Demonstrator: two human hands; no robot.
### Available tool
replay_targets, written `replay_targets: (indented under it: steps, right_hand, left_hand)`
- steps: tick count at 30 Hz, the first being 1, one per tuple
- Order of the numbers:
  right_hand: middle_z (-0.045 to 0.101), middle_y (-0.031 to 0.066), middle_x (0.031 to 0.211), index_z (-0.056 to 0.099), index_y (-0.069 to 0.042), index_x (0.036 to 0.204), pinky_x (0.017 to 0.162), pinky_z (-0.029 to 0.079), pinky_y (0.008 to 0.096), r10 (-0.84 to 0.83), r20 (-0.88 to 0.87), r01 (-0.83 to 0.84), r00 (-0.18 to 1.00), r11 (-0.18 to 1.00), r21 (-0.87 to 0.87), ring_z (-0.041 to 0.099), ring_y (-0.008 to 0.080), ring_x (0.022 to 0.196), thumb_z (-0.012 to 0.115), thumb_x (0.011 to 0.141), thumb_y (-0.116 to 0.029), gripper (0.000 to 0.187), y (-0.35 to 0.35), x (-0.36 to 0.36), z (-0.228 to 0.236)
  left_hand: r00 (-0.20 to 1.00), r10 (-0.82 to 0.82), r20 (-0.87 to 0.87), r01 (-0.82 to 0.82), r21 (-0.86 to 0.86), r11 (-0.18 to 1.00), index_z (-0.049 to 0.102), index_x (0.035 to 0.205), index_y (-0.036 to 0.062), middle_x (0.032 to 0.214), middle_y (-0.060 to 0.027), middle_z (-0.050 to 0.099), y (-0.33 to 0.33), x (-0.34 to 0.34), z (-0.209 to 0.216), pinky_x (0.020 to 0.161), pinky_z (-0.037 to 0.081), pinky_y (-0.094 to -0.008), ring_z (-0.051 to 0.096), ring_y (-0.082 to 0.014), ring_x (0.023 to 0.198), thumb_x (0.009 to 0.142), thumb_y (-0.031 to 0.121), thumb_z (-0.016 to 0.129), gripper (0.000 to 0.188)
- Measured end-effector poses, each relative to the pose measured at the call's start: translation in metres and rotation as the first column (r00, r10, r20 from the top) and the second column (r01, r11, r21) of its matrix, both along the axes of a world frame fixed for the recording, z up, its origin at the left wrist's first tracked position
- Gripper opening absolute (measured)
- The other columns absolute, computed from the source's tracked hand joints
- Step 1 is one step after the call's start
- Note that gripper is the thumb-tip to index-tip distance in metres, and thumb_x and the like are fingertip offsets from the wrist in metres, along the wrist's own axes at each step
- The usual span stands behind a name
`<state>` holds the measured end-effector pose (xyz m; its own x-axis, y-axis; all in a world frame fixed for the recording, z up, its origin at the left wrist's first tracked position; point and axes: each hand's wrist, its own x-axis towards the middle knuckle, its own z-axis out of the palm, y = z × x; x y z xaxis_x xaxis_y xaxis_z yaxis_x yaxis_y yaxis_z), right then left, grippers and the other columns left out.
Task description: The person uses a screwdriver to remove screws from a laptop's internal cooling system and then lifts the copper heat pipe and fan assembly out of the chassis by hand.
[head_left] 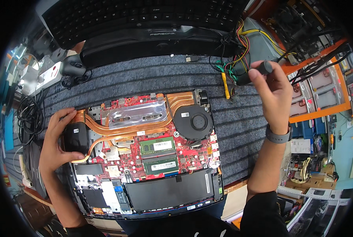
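Observation:
An opened laptop (pixel 164 193) lies with its insides up, showing a red circuit board, copper heat pipes (pixel 125 130), two green memory sticks (pixel 158 146) and a flat black battery (pixel 170 190). My left hand (pixel 57 146) spans the black left cooling fan (pixel 76 136), thumb at its near edge and fingertips at its far edge. Raised beyond the laptop's far right corner, my right hand (pixel 277 91) pinches a black cylindrical tool (pixel 266 67) between thumb and fingers. Its tip cannot be made out. The right cooling fan (pixel 193 121) is untouched.
A keyboard (pixel 144 17) stands behind the grey ribbed mat (pixel 133 75). At the far right, loose coloured cables (pixel 228 77) trail from a grey metal box (pixel 259 43). A mouse (pixel 74 65), a white power strip (pixel 50 75) and coiled black cable (pixel 30 114) lie left.

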<state>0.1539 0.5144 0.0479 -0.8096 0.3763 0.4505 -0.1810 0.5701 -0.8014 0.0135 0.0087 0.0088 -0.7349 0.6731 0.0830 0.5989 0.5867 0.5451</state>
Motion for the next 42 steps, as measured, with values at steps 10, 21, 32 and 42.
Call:
replay_targets:
  steps: [10,21,32,42]
  right_hand:
    - [0.076,0.0081,0.103,0.063,-0.002,0.125,0.064,0.05,0.0188,0.045,-0.173,-0.074,0.984,0.983,-0.166,0.065,0.0075,0.08,0.07,0.105,-0.016,0.026,-0.024,-0.014,-0.005]
    - [0.075,0.0193,0.099,0.037,-0.001,0.157,0.055,0.052,0.0198,0.458,-0.122,-0.449,0.88,0.888,0.098,0.065,0.0094,0.063,0.057,0.111,-0.021,0.053,-0.07,-0.068,0.003]
    - [0.074,0.0255,0.106,0.033,0.005,0.156,0.06,0.059,0.0248,0.554,-0.009,-0.531,0.832,0.802,0.274,0.074,0.0183,0.078,0.065,0.106,-0.017,0.063,-0.089,-0.057,-0.005]
    - [0.074,0.0242,0.104,0.034,0.005,0.155,0.058,0.057,0.0231,0.508,0.012,-0.499,0.861,0.84,0.213,0.073,0.0157,0.073,0.064,0.107,-0.021,0.063,-0.09,-0.053,-0.01]
  left_hand:
    - [1.0,0.004,0.001,-0.004,-0.05,0.999,0.058,0.15,0.0007,0.151,-0.0207,0.053,0.001,0.0,0.001,0.119,0.038,-0.0476,0.052,-0.0382,0.141,0.049,0.061,0.096,0.124]
    - [0.999,0.003,0.044,-0.002,-0.029,1.0,0.061,0.144,-0.0033,0.148,-0.0237,0.057,0.001,-0.002,0.01,0.117,0.038,-0.0477,0.055,-0.0398,0.136,0.064,0.059,0.086,0.104]
    - [1.0,-0.025,-0.007,0.025,-0.044,0.999,0.06,0.143,-0.0061,0.147,-0.0263,0.056,0.003,-0.001,0.009,0.117,0.037,-0.0493,0.055,-0.0418,0.135,0.07,0.057,0.079,0.098]
    - [1.0,-0.028,0.007,0.028,-0.046,0.999,0.059,0.144,-0.0067,0.147,-0.0275,0.056,0.004,0.0,0.009,0.117,0.037,-0.0496,0.054,-0.0421,0.136,0.069,0.054,0.08,0.099]
